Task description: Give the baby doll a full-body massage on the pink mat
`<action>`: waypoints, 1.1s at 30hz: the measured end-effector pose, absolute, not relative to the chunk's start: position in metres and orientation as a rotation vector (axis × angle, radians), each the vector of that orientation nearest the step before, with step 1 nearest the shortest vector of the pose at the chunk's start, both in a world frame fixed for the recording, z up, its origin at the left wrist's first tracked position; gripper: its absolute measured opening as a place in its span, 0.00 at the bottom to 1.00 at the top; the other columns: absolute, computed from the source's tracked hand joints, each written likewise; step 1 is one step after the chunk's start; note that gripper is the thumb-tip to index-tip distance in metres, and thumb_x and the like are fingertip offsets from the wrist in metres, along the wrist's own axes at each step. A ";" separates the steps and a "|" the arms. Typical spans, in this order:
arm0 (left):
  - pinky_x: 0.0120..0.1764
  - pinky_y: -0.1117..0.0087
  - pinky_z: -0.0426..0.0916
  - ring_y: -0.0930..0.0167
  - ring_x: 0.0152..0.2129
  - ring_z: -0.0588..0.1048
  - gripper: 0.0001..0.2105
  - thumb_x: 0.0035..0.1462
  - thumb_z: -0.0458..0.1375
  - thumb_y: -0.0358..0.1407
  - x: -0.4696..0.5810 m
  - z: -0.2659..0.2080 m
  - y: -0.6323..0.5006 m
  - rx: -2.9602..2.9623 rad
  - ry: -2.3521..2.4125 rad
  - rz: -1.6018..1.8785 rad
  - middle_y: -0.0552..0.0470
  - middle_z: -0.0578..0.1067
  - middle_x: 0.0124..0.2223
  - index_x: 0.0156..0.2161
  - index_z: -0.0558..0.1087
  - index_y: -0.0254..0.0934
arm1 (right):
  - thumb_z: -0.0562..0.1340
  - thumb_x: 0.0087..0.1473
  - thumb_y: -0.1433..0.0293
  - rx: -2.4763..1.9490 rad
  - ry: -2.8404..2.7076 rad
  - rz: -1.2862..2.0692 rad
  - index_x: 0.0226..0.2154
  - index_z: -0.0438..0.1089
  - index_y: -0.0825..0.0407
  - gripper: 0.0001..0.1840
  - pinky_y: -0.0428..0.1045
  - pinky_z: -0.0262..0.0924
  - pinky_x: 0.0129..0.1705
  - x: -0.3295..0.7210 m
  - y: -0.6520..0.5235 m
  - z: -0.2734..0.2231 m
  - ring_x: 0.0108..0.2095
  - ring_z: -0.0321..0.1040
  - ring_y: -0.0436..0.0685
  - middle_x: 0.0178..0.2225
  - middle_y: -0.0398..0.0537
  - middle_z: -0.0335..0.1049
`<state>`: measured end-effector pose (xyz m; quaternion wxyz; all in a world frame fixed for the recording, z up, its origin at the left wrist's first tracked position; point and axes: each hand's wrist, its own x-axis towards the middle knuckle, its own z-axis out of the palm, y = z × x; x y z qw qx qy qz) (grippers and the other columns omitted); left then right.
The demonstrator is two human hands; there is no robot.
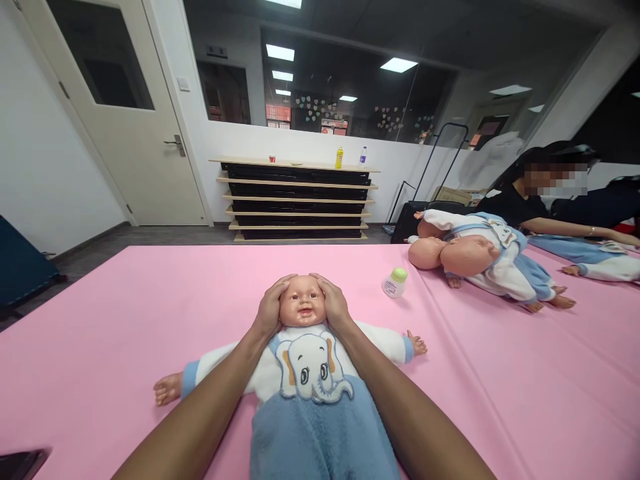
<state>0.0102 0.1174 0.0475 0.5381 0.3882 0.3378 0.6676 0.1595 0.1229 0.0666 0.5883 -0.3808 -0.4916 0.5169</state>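
Observation:
A baby doll (320, 427) lies on its back on a pink-covered table (100, 320), its head toward the far edge and its arms spread wide. It wears a white and blue outfit with an elephant on the chest. My left hand (273, 307) cups one side of the doll's head, and my right hand (334, 303) cups the other. Both sets of fingers curve over the top of the head, the face showing between them. To the right of the head stands a small clear bottle (394, 285) with a green cap.
More baby dolls (480, 257) lie heaped on the right, near a person (515, 200) in a dark top. A dark phone-like object (23, 461) sits at the near left corner. Beyond the table are stacked boards (300, 193) with bottles on top, a folding trolley (435, 160) and a door (145, 147).

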 end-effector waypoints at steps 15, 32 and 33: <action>0.56 0.60 0.62 0.59 0.51 0.71 0.20 0.50 0.62 0.43 0.011 0.052 0.114 0.969 0.817 1.567 0.43 0.76 0.51 0.46 0.76 0.32 | 0.66 0.48 0.56 -0.827 -1.095 1.298 0.44 0.76 0.53 0.24 0.56 0.54 0.59 0.158 0.122 0.065 0.54 0.64 0.63 0.50 0.50 0.73; 0.51 0.59 0.67 0.58 0.47 0.74 0.25 0.46 0.66 0.44 0.008 0.051 0.116 0.987 0.880 1.468 0.43 0.75 0.52 0.50 0.74 0.35 | 0.70 0.42 0.56 -0.818 -1.110 1.344 0.47 0.74 0.53 0.30 0.54 0.60 0.53 0.156 0.122 0.065 0.46 0.69 0.60 0.44 0.49 0.75; 0.52 0.59 0.66 0.58 0.48 0.73 0.25 0.47 0.65 0.45 0.009 0.050 0.116 0.995 0.888 1.490 0.42 0.75 0.52 0.49 0.75 0.34 | 0.69 0.43 0.54 -0.824 -1.103 1.329 0.46 0.74 0.52 0.29 0.55 0.59 0.54 0.156 0.122 0.066 0.48 0.68 0.61 0.45 0.49 0.75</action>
